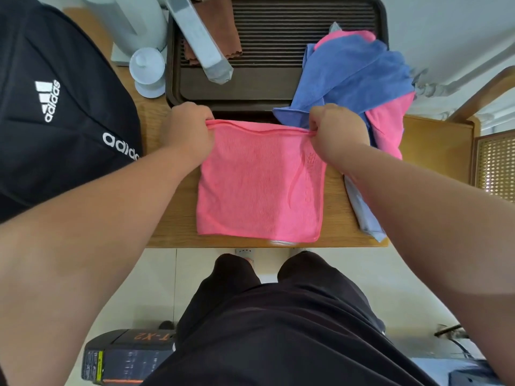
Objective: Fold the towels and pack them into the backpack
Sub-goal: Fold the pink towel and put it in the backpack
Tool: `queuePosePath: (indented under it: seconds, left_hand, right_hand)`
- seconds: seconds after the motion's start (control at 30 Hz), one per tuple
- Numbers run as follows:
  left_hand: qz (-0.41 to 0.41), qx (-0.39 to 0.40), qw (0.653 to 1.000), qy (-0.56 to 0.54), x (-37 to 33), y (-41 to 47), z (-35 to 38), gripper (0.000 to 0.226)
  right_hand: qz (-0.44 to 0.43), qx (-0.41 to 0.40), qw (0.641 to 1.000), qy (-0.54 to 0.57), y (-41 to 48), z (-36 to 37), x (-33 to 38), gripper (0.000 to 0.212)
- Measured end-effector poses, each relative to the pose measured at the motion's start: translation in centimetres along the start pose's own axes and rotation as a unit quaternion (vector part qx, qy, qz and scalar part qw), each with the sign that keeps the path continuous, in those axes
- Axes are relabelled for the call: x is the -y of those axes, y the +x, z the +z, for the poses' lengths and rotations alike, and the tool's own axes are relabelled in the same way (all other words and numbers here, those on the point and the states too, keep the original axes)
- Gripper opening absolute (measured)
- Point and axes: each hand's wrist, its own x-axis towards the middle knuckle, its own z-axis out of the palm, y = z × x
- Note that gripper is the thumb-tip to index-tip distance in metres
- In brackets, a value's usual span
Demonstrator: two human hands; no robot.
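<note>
A pink towel (259,185) lies flat on the wooden table (434,190), folded into a rough square. My left hand (188,129) pinches its far left corner and my right hand (335,126) pinches its far right corner, both along the doubled far edge. To the right, behind my right hand, lies a heap of loose towels: a blue towel (359,71) on top of another pink towel (388,126). The black backpack (50,107) with white lettering stands at the left edge of the table.
A dark slatted tray (278,79) sits behind the towel, with a grey box (200,40) and a brown cloth (220,26) on it. A white lidded cup (147,71) stands left of the tray. A pale blue cloth (365,213) lies under my right forearm.
</note>
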Motion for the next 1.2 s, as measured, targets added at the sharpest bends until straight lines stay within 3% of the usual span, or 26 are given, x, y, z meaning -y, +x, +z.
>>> queuePosePath:
  seconds: [0.13, 0.27, 0.4, 0.53, 0.67, 0.77, 0.97, 1.1, 1.2]
  left_hand:
    - [0.026, -0.017, 1.000, 0.005, 0.4, -3.0, -0.6, 0.008]
    - [0.056, 0.046, 0.997, 0.004, 0.9, -7.5, 0.0, 0.015]
    - [0.089, 0.105, 0.991, 0.005, 2.2, -11.7, 1.5, 0.017]
    - [0.089, 0.109, 0.990, -0.014, 3.2, -14.4, 2.6, 0.015]
    - [0.112, 0.068, 0.991, -0.012, 3.4, -15.4, 2.6, 0.021]
    - [0.132, 0.082, 0.988, 0.008, 4.0, -15.9, 3.0, 0.020]
    - [0.144, 0.138, 0.977, 0.080, 4.3, -16.6, 5.2, 0.020]
    - [0.131, 0.185, 0.967, 0.118, 3.8, -16.2, 5.6, 0.014]
    - [0.131, 0.208, 0.959, 0.139, 3.1, -15.9, 5.0, 0.013]
  right_hand:
    - [-0.033, 0.008, 0.999, 0.038, -2.9, 0.7, -0.1, 0.009]
    - [-0.087, 0.051, 0.993, 0.064, -7.4, 2.6, 0.3, 0.010]
    - [-0.078, 0.063, 0.992, 0.070, -11.5, 4.4, 0.7, 0.020]
    - [-0.076, 0.024, 0.992, 0.103, -14.2, 5.2, 1.1, 0.025]
    - [-0.059, -0.028, 0.988, 0.140, -15.6, 4.6, 1.9, 0.009]
    - [-0.076, -0.037, 0.990, 0.116, -16.6, 4.7, 2.2, 0.007]
    - [-0.051, 0.084, 0.995, -0.009, -17.9, 7.3, 1.9, 0.029]
    - [-0.056, 0.184, 0.981, -0.033, -18.3, 7.3, 2.3, 0.024]
    - [-0.063, 0.174, 0.982, -0.042, -18.9, 7.2, 2.3, 0.044]
